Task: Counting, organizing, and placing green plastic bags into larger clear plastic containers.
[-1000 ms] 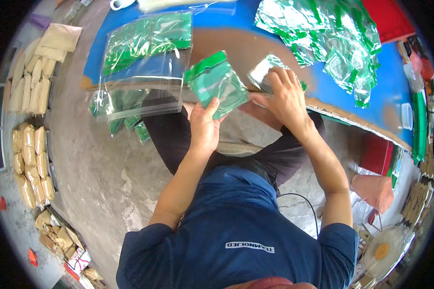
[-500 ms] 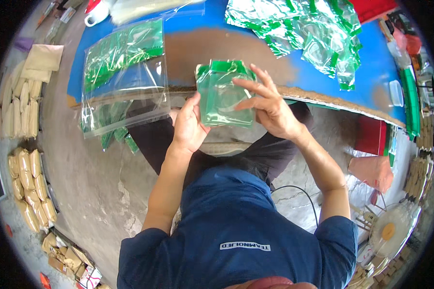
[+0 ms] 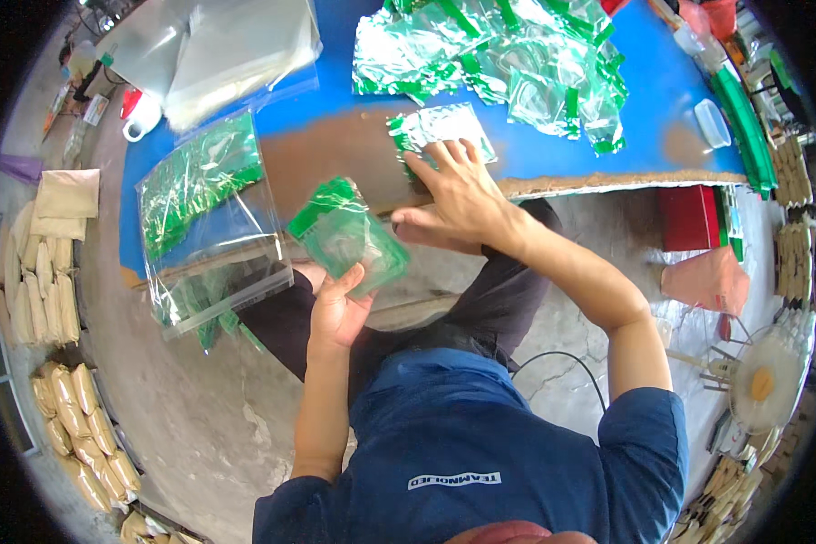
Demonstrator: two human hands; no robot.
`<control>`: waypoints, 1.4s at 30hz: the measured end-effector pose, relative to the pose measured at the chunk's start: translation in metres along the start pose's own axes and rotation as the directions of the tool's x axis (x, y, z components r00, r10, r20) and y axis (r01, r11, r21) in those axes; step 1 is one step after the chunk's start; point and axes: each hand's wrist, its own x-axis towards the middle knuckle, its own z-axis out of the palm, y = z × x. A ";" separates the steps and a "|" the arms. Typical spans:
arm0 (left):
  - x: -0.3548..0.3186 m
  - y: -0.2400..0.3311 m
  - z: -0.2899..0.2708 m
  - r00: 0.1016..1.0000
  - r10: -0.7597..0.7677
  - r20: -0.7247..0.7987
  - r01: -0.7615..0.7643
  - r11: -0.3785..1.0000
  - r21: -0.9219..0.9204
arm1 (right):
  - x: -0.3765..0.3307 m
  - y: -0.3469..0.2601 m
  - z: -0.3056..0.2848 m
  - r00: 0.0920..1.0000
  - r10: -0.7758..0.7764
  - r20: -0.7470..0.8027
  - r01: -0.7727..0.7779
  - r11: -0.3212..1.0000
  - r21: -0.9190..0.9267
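In my left hand is a fanned stack of small clear plastic pouches with green edges, gripped at its lower corner over my lap. With fingers spread, my right hand reaches over the table's near edge. Its fingertips overlap a single green-edged pouch lying on the table; whether they press on it I cannot tell. Farther back lies a loose heap of similar shiny pouches. On the left, a large clear bag holds a bundle of green pouches and hangs over the edge.
The blue table has a worn brown patch and a rough front edge. Large clear sheets or bags lie at its far left, near a red-and-white jug. A small clear tub stands right. A fan is at lower right.
My right hand has left the stack and moved forward over the table, where a single pouch now lies. My left hand has lowered and tilted the stack. The view has shifted.
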 end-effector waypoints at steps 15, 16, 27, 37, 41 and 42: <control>0.030 -0.049 0.050 0.989 -0.066 -0.129 0.053 0.994 -0.101 | -0.002 0.098 -0.007 0.777 0.403 -0.485 -0.455 0.890 0.010; 0.031 -0.051 0.045 0.989 -0.059 -0.138 0.045 0.994 -0.100 | -0.009 0.105 -0.007 0.763 0.513 -0.392 -0.584 0.808 -0.078; 0.035 -0.059 0.067 0.999 0.003 -0.046 -0.005 0.999 -0.036 | -0.029 0.034 -0.010 0.972 0.229 -0.059 -0.164 0.832 0.530; 0.018 -0.029 0.053 0.952 0.192 -0.238 -0.141 0.966 0.219 | 0.003 -0.004 -0.001 0.985 -0.071 0.159 -0.092 0.567 0.818; 0.008 -0.010 0.039 0.962 0.189 -0.198 -0.156 0.973 0.172 | 0.060 0.027 -0.002 0.995 0.063 -0.084 0.009 0.746 0.666; 0.006 -0.009 0.033 0.962 0.208 -0.176 -0.173 0.966 0.191 | 0.087 0.045 -0.001 0.962 0.128 -0.242 0.008 0.870 0.493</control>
